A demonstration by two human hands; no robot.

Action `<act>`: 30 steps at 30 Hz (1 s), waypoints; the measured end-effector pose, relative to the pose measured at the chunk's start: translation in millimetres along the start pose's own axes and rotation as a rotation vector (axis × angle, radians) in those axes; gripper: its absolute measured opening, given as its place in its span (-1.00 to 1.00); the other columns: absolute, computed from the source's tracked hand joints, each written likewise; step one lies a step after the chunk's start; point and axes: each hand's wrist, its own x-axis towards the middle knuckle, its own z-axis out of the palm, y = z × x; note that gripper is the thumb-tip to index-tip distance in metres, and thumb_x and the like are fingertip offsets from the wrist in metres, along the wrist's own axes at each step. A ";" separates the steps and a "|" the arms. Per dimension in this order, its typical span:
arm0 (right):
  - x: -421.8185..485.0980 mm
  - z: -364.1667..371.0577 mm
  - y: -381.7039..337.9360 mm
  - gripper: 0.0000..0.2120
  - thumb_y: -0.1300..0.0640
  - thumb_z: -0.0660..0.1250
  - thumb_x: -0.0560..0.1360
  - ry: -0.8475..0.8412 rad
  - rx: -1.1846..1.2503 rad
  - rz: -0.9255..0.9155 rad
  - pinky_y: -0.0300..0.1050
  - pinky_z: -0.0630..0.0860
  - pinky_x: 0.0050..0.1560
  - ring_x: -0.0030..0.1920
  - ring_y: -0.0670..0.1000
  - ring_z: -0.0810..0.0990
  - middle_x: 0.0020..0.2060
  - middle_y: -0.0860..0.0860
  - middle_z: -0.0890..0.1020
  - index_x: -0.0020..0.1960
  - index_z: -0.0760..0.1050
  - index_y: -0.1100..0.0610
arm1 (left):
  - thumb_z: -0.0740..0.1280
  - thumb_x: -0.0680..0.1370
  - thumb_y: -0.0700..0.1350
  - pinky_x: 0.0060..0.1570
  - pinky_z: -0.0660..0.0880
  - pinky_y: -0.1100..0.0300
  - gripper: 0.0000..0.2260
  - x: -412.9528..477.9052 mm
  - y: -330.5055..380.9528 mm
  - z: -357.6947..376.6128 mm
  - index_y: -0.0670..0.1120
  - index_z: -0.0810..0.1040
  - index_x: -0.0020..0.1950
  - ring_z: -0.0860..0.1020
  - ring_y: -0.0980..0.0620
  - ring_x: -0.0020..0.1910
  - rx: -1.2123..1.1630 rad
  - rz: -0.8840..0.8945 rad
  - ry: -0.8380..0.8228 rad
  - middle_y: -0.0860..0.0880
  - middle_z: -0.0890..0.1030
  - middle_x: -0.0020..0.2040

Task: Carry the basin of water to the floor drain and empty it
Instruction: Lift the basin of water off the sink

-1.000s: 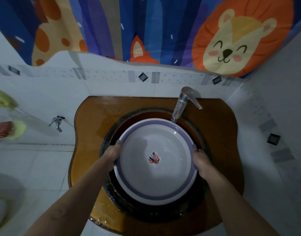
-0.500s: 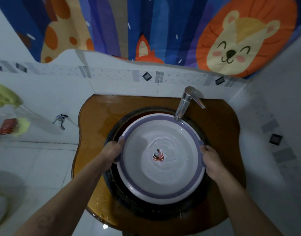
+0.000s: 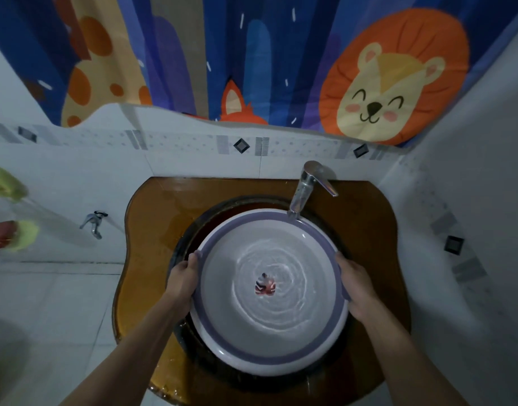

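While left hand (image 3: 181, 284) and right hand (image 3: 358, 288) hold basin (image 3: 269, 359) | contents: rippling water (image 3: 281, 313)

Basin (image 3: 269, 363) lifted slightly; ripples now spread across water (image 3: 284, 256).

My left hand (image 3: 183, 281) gripped the left edge of the basin (image 3: 281, 360), thumb up on the rim, fingers hidden underneath. My right hand (image 3: 358, 288) held the opposite edge the same way. Both bare forearms stretched forward, angling slightly inward.
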 end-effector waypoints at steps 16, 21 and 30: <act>-24.1 14.0 -0.6 -0.69 -0.11 0.28 0.57 0.019 -0.012 0.017 -0.07 0.59 -0.23 -0.13 0.16 0.72 -0.22 0.05 0.77 0.03 0.66 0.10 | 0.15 0.62 0.17 -0.13 0.59 -0.02 -0.54 -17.8 3.6 -19.0 -0.21 0.59 0.03 0.64 -0.21 -0.09 -0.018 -0.039 0.075 -0.21 0.67 -0.07; -35.7 17.4 2.4 -0.69 -0.10 0.28 0.57 -0.002 -0.012 0.017 -0.09 0.59 -0.27 -0.17 0.15 0.73 -0.23 0.07 0.77 0.00 0.67 0.10 | 0.15 0.63 0.14 -0.18 0.58 0.01 -0.57 -27.2 3.7 -31.0 -0.20 0.59 0.05 0.64 -0.19 -0.08 -0.014 -0.014 0.068 -0.19 0.68 -0.06; -57.6 22.8 2.6 -0.66 -0.11 0.27 0.58 -0.013 -0.023 -0.007 0.10 0.64 -0.02 -0.07 0.21 0.71 -0.14 0.13 0.76 0.06 0.66 0.12 | 0.16 0.62 0.15 -0.35 0.54 0.14 -0.62 -48.6 7.4 -50.9 -0.10 0.61 -0.07 0.65 -0.11 -0.15 -0.053 0.043 0.041 -0.11 0.70 -0.14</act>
